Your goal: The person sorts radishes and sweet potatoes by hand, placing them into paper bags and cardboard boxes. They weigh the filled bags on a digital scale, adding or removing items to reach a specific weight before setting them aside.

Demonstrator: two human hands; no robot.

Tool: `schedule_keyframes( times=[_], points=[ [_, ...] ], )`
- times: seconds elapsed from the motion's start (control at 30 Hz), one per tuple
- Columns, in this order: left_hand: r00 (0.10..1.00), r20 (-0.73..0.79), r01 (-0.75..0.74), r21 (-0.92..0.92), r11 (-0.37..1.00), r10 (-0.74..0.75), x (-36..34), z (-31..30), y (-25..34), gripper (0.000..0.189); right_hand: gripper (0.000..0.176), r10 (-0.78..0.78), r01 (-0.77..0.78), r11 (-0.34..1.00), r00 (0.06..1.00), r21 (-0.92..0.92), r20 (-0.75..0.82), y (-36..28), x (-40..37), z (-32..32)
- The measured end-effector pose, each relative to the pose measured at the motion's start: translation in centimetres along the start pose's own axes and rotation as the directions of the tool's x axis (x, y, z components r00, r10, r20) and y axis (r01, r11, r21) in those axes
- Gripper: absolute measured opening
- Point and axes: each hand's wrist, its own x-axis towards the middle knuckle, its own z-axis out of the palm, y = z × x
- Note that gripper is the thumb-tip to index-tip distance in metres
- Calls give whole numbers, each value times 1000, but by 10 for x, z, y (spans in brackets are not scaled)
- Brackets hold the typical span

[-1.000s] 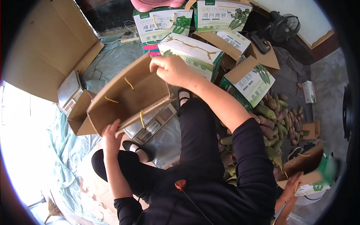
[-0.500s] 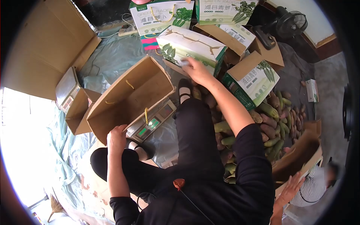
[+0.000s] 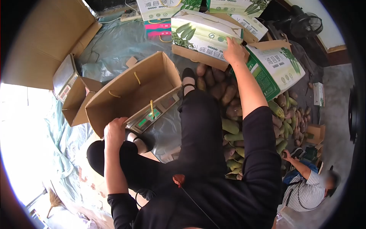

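With fingers curled over its near rim, my left hand (image 3: pixel 115 133) grips a brown open-topped cardboard box (image 3: pixel 133 82) with yellow cord handles. The box sits on a digital scale (image 3: pixel 152 116) with lit green displays. My right hand (image 3: pixel 233 51) lies against the printed panel of a white and green radish carton (image 3: pixel 204 36), fingers extended. This carton leans over a heap of green and reddish-brown radishes (image 3: pixel 232 128). A brown flap shows along the carton's lower edge.
Another radish carton (image 3: pixel 276 68) stands right of my forearm. More cartons (image 3: pixel 238 5) line the back, near a black fan (image 3: pixel 305 24). A second scale (image 3: pixel 65 78) and a small brown box (image 3: pixel 78 101) are at left. A co-worker (image 3: pixel 309 189) is at lower right.
My right hand has moved right across the carton's panel, and the carton shows more of its front. The co-worker's brown box at lower right has left its place. My left hand keeps its hold.
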Motion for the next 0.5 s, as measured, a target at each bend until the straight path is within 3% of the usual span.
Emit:
schedule_keyframes(
  times=[0.1,0.23,0.3,0.33,0.37,0.43,0.5],
  points=[
    [1000,-5,-6,25,1000,6,0,-1,0,24,59,37,-34,999,988,-22,148,23,4,32],
    [1000,-15,1,18,1000,-1,1,-2,0,25,57,-46,43,997,997,60,59,31,-10,55],
    [1000,-19,22,41,999,-21,2,-3,0,28,52,-198,188,952,980,241,16,36,-23,51],
    [1000,-22,21,23,1000,-21,3,0,-2,29,47,-220,237,917,971,322,-89,37,-35,55],
    [1000,-24,15,6,1000,-15,3,3,-5,30,47,-203,215,926,977,311,-72,40,-49,59],
    [1000,-17,15,-14,1000,-16,3,6,-6,31,45,-243,195,837,970,512,27,54,-76,70],
    [1000,-26,7,-25,1000,-8,3,2,3,29,43,-254,172,845,962,506,99,73,-115,75]
  ],
)
